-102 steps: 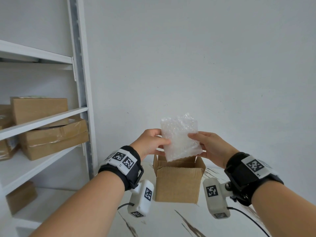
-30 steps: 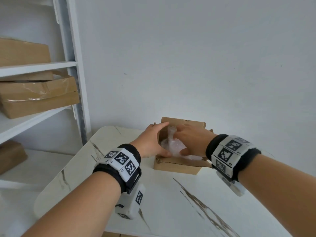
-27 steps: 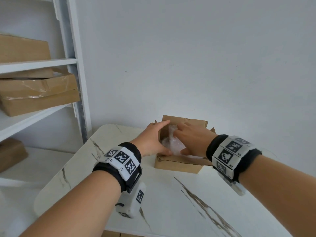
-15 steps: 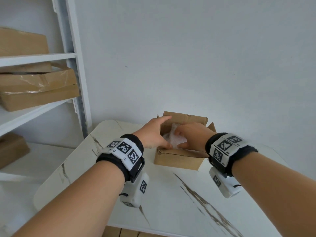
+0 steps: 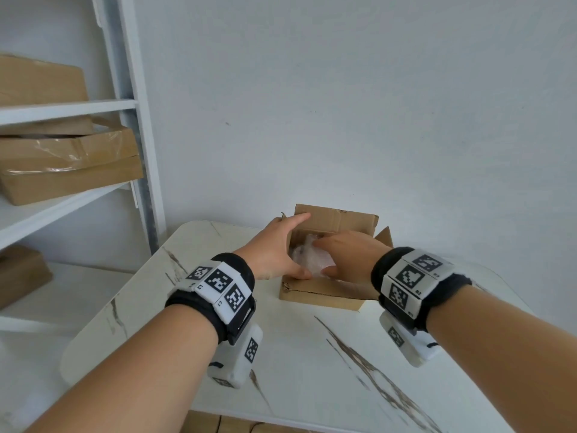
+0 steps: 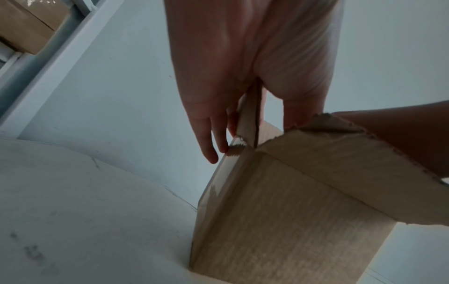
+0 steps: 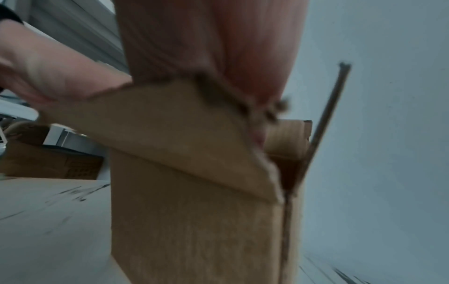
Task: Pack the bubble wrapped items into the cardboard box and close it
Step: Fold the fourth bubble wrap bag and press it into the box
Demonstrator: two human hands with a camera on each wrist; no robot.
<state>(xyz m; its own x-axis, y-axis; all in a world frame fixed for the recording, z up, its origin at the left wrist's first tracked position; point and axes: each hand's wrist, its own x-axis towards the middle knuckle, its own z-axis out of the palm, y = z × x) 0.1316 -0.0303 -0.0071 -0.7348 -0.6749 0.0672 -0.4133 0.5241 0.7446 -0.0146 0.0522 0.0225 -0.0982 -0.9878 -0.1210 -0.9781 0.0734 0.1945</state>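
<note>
A small open cardboard box (image 5: 318,296) stands near the far edge of the white marble table (image 5: 312,364). A bubble wrapped item (image 5: 307,259) lies inside it, partly hidden by my hands. My left hand (image 5: 281,245) straddles the box's left flap, with straight fingers outside and the thumb inside by the front rim. The left wrist view shows that flap (image 6: 250,115) between thumb and fingers of the left hand (image 6: 243,76). My right hand (image 5: 327,256) reaches into the box and holds the item, fingers over its top, thumb on its near side. The right wrist view is blurred, showing the box wall (image 7: 194,201).
A white shelf unit (image 5: 137,151) stands at the left, holding several brown cartons (image 5: 68,164). A plain white wall rises just behind the box. The table's near edge runs across the bottom, with more cartons (image 5: 218,426) below it.
The item was held above the box by both hands. It now sits in the box. Over the last second the right hand has sunk a little deeper with it.
</note>
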